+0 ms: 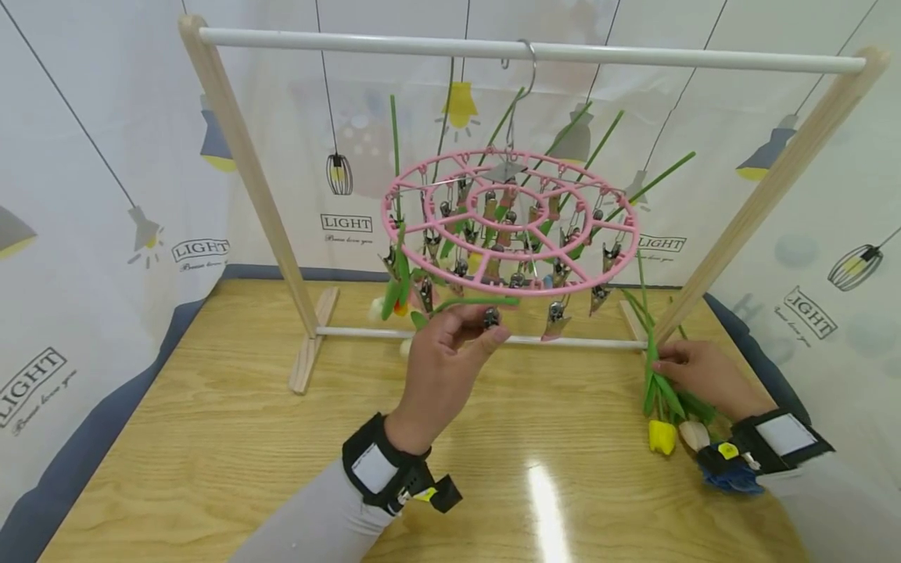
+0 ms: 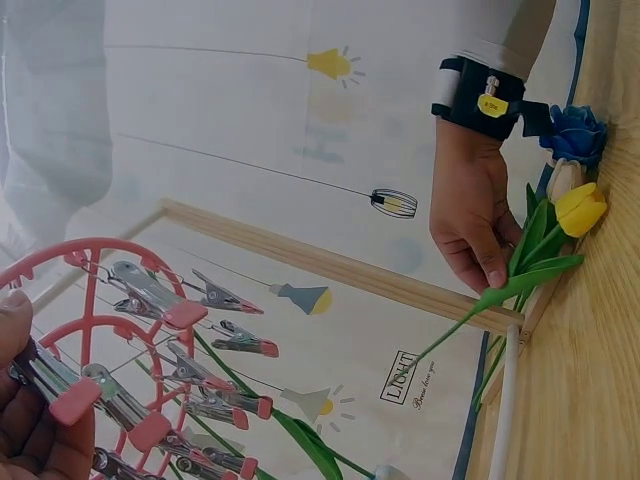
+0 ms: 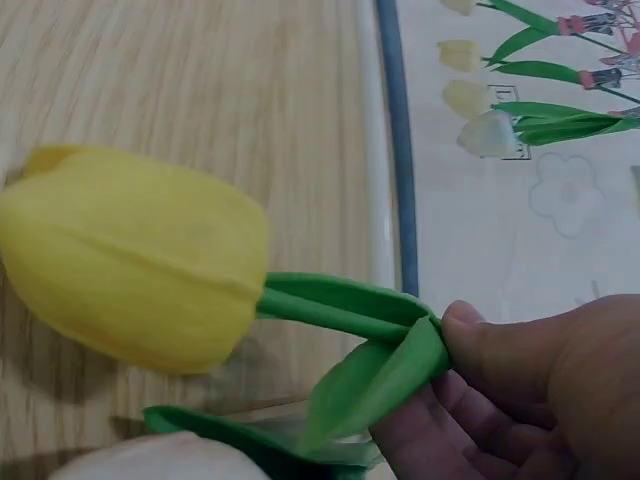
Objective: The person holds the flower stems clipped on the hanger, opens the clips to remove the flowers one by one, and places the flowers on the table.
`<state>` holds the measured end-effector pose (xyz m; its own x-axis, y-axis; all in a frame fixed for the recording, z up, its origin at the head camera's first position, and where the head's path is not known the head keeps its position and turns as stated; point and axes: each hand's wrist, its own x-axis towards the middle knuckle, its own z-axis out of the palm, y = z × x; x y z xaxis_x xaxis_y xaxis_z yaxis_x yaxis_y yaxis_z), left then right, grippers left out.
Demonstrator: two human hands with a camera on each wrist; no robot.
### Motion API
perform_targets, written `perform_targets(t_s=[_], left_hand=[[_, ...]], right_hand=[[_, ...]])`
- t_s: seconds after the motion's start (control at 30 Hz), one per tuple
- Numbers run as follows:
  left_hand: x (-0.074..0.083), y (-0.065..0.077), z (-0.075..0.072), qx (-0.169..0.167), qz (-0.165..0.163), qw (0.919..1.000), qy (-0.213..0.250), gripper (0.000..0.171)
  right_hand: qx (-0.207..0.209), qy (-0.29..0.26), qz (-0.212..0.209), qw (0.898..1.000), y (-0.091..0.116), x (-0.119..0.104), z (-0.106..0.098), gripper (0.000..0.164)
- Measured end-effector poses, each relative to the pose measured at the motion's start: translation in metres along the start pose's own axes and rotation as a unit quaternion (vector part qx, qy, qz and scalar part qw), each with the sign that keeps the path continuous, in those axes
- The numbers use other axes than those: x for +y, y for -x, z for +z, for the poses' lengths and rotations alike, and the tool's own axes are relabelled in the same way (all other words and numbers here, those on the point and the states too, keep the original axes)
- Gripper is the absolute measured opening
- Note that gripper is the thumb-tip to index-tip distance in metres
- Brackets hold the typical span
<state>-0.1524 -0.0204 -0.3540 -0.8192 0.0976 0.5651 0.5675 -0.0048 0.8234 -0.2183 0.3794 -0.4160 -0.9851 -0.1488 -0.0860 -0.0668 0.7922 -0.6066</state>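
Note:
A round pink clip hanger hangs by its metal hook, with several metal clips with pink tips dangling under it. My left hand is at the hanger's front edge and pinches one metal clip between thumb and fingers. At the right, my right hand pinches the green stem and leaves of a yellow tulip; its bloom points down toward the tabletop, large in the right wrist view. Close beside it lie a white tulip and a blue flower, partly hidden by the right wrist strap.
A wooden stand with a white top bar carries the hanger, and a lower white bar crosses near the table. Several flowers are clipped on the hanger, their green stems sticking up. A printed curtain stands behind the wooden table.

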Motion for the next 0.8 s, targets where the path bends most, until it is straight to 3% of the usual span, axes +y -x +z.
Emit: perform_targets(t_s=[0.37, 0.53, 0.8], left_hand=[[0.000, 0.000, 0.002, -0.008, 0.002, 0.9999, -0.007, 0.027], [0.001, -0.001, 0.004, -0.001, 0.029, 0.9995, -0.010, 0.022], [0.006, 0.001, 0.009, 0.006, 0.029, 0.9993, -0.021, 0.021]], right_hand=[[0.027, 0.090, -0.001, 0.996, -0.011, 0.012, 0.012, 0.047], [0.035, 0.116, -0.009, 0.993, -0.011, 0.010, 0.015, 0.041], [0.038, 0.144, -0.033, 0.988, -0.012, 0.006, 0.020, 0.036]])
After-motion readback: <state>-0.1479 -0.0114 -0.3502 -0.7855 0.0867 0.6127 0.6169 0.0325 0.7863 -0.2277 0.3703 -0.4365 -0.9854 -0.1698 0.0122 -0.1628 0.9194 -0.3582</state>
